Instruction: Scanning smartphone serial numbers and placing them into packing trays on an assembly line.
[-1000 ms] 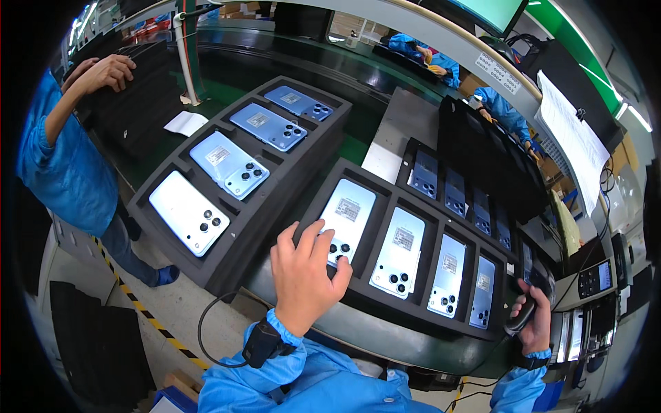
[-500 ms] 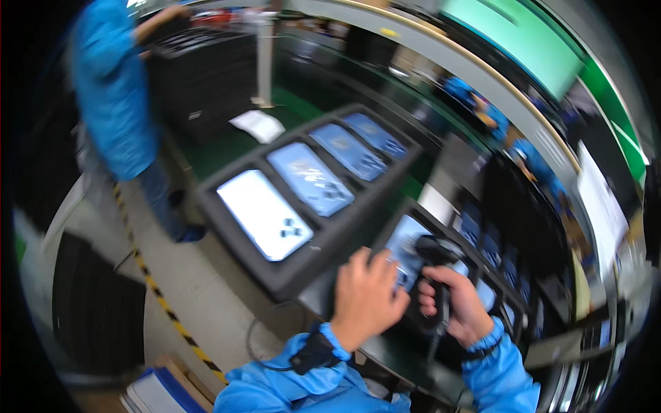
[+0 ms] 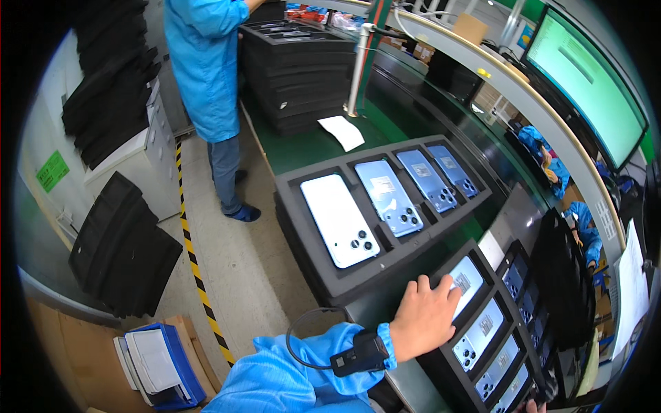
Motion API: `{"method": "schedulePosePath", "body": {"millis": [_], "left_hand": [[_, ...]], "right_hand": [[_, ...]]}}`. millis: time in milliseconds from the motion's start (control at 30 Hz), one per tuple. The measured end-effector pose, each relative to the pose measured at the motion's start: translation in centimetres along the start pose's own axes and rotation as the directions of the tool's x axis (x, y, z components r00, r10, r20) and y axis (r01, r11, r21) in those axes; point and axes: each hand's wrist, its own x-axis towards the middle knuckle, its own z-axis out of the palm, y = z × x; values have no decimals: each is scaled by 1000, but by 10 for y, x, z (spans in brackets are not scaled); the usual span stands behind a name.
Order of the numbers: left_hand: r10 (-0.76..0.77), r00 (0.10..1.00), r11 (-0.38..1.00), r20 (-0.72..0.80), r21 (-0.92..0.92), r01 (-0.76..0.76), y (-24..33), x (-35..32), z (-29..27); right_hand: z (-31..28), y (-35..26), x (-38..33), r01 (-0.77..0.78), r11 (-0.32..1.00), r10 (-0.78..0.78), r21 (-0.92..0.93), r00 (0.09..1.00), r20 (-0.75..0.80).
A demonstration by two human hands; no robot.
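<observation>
My left hand [image 3: 425, 316] rests over the near end of a light blue phone [image 3: 466, 279] in the nearer black foam tray [image 3: 490, 277]. Its fingers are bent and spread, and they cover the phone's lower part. Further phones [image 3: 480, 334] lie in a row in this tray, backs up, with pale labels. At the lower right edge only a bit of my right hand [image 3: 533, 407] shows, beside something dark; its grip is cut off from view. A second foam tray [image 3: 292, 199], to the left, holds several blue phones [image 3: 389, 196], camera side up.
A stack of black foam trays [image 3: 296, 89] stands at the back, near a person in a blue coat [image 3: 203, 76]. A white paper [image 3: 341, 133] lies on the green bench. A monitor [image 3: 585, 82] hangs at upper right. Striped tape [image 3: 196, 268] marks the floor.
The view has turned, and the scene sharpened. My right hand, which held a black handheld scanner over the nearer tray, has dropped to the lower right edge. My left hand now reaches onto the phone.
</observation>
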Motion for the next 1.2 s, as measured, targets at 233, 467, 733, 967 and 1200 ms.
{"method": "schedulePosePath", "body": {"millis": [233,467,733,967,1200], "left_hand": [[-5,991,999,135,34,1,13,17,-6],[-13,995,996,97,86,5,13,11,-3],[46,976,999,-213,34,-39,15,7,10],[79,933,997,-351,45,-68,12,7,17],[97,923,995,-372,26,-95,14,7,20]], "right_hand": [[-81,106,10,-23,992,-20,-120,938,-346],[-122,181,83,-96,949,-56,-302,888,-457],[-91,129,78,-6,950,-97,-311,944,-316],[-82,117,82,-186,966,119,-180,936,-331],[-94,139,82,121,943,-216,-309,930,-296]]}}
